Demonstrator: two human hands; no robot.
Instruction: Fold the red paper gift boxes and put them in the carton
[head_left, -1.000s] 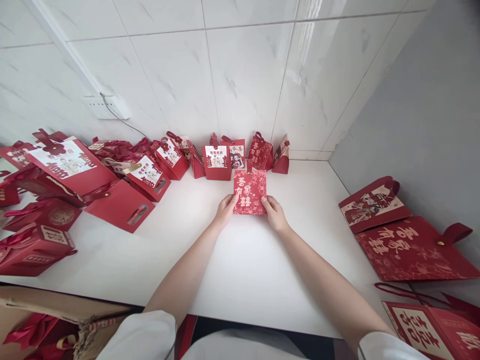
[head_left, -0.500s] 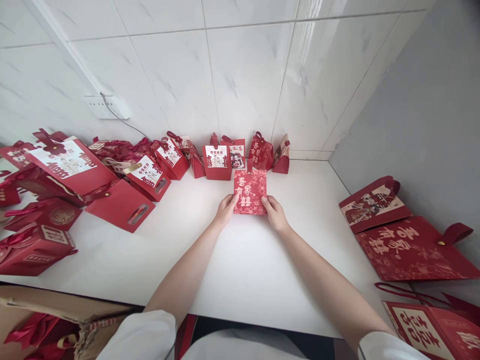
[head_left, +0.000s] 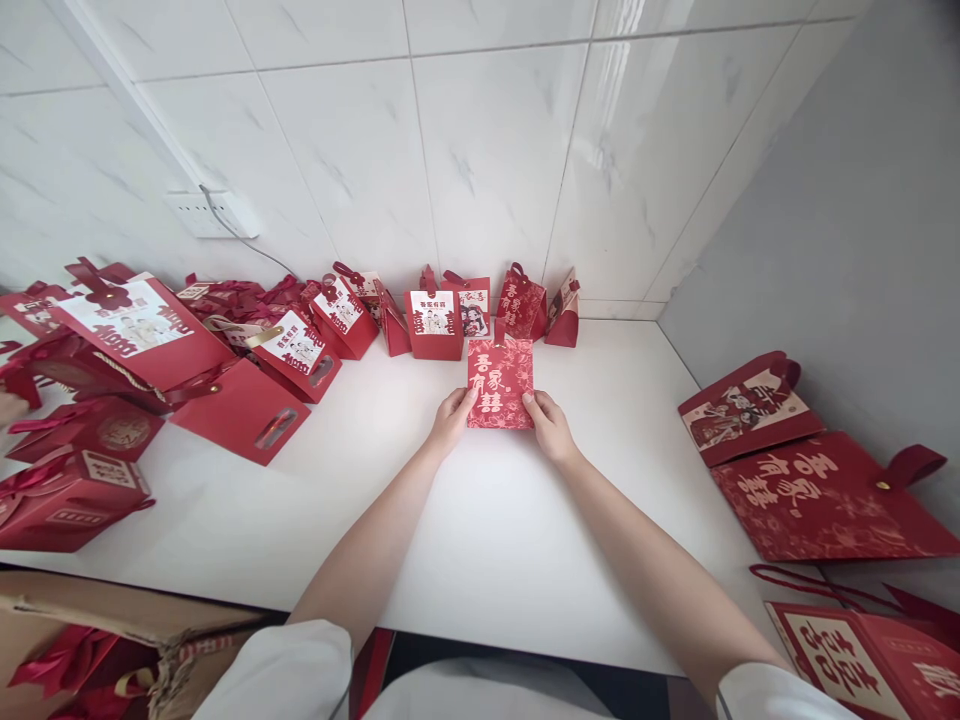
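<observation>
In the middle of the white table, both my hands hold a red gift box [head_left: 501,385] with pink flower print and pale Chinese characters on its front. My left hand [head_left: 452,418] grips its left edge, thumb in front. On the right edge is my right hand [head_left: 551,425], closed the same way, with the fingers behind hidden. A strap shows at the box's top. Just behind it stand a red box with a white label [head_left: 435,325] and a flower-printed red box [head_left: 522,305].
Several red boxes, including a large labelled one [head_left: 142,325], crowd the left side. More red bags [head_left: 825,495] stand at the right by the grey wall. A cardboard carton [head_left: 112,615] with red ribbons is at lower left. A socket [head_left: 214,215] is on the tiled wall.
My hands and the held gift box stay in place. At the far left edge, part of another hand has come into view beside the red boxes.
</observation>
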